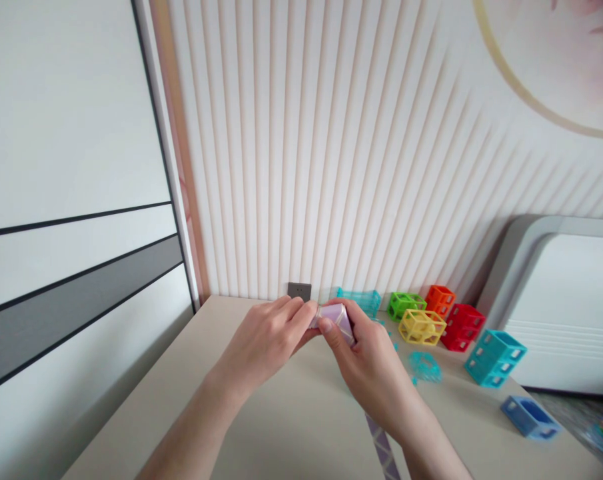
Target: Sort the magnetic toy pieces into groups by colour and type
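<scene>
Beige tabletop (301,427) against pleated white wall panelling (306,167). Left hand (264,340) and right hand (366,363) together, both clamped on lilac plastic lattice piece (334,322), upper middle of frame. Purple lattice strip (381,447) at bottom edge, below right hand. Multicoloured plastic cage blocks (494,358) scattered along right side.

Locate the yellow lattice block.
In the head view, the yellow lattice block sits on the tabletop right of the right hand, just in front of the green block and left of the red blocks.
</scene>
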Action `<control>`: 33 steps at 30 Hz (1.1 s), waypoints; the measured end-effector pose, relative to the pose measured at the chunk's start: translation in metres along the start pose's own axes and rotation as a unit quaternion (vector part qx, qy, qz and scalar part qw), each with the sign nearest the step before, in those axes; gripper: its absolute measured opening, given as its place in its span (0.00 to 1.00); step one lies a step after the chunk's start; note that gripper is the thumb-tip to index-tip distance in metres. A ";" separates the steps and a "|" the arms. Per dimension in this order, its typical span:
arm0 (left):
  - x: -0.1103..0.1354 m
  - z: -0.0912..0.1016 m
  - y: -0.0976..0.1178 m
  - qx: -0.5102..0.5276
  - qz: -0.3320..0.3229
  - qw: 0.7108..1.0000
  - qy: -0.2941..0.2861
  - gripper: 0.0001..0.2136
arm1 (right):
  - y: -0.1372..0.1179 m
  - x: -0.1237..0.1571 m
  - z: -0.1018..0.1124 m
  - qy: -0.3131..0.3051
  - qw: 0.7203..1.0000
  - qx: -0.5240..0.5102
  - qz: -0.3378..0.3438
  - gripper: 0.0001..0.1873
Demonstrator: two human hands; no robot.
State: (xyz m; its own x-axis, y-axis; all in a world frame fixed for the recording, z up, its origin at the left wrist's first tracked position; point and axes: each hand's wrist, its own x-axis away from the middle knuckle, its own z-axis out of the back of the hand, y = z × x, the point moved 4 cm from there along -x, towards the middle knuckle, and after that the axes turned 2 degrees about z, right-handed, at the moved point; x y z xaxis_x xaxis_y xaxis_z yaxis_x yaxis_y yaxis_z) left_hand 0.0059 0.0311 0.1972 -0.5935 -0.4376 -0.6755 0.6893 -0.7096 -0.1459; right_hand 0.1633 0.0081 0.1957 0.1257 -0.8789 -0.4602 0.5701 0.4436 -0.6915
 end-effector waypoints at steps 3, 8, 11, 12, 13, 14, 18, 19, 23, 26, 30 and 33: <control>0.001 0.001 0.000 0.011 -0.004 1.000 -0.001 0.09 | 0.001 0.001 -0.001 -0.013 1.000 0.016 0.018 0.18; 0.003 0.004 -0.003 0.053 0.001 0.998 -0.038 0.09 | 0.001 0.003 0.002 -0.039 0.997 0.065 0.033 0.25; 0.004 0.005 -0.004 0.067 0.007 0.996 -0.053 0.10 | 0.002 0.006 0.002 -0.051 0.994 0.081 0.052 0.28; 0.004 0.006 -0.004 0.069 0.008 0.996 -0.056 0.10 | 0.003 0.008 0.001 -0.053 0.993 0.088 0.062 0.29; 0.004 0.005 -0.004 0.069 0.008 0.996 -0.058 0.10 | 0.005 0.009 0.000 -0.052 0.991 0.098 0.076 0.29; 0.004 0.005 -0.004 0.070 0.009 0.996 -0.061 0.10 | 0.006 0.010 -0.001 -0.046 0.988 0.113 0.092 0.30; 0.004 0.001 -0.006 0.092 0.017 0.992 -0.079 0.10 | 0.009 0.013 -0.005 0.019 0.967 0.199 0.158 0.35; 0.004 0.001 -0.006 0.105 0.019 0.991 -0.081 0.10 | 0.008 0.013 -0.005 0.039 0.960 0.221 0.169 0.36; 0.005 0.007 -0.003 0.158 0.029 0.983 -0.086 0.09 | -0.004 0.019 -0.002 0.078 0.928 0.310 0.193 0.35; 0.006 0.010 -0.002 0.194 0.045 0.973 -0.120 0.10 | -0.017 0.025 0.004 0.081 0.913 0.348 0.198 0.32; 0.009 0.012 -0.004 0.252 0.046 0.954 -0.156 0.14 | -0.034 0.034 0.011 0.086 0.899 0.358 0.236 0.28; 0.012 0.012 -0.008 0.312 0.033 0.933 -0.178 0.14 | -0.041 0.034 0.013 0.069 0.887 0.369 0.268 0.24</control>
State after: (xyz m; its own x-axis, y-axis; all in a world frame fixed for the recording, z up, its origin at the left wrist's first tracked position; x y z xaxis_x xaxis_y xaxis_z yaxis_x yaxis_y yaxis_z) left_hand -0.0112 0.0250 0.1990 -0.7357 -0.5681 -0.3687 0.4194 -0.8096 0.4106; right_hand 0.1547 -0.0419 0.2153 0.4673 -0.5237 -0.7123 0.8415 0.5105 0.1768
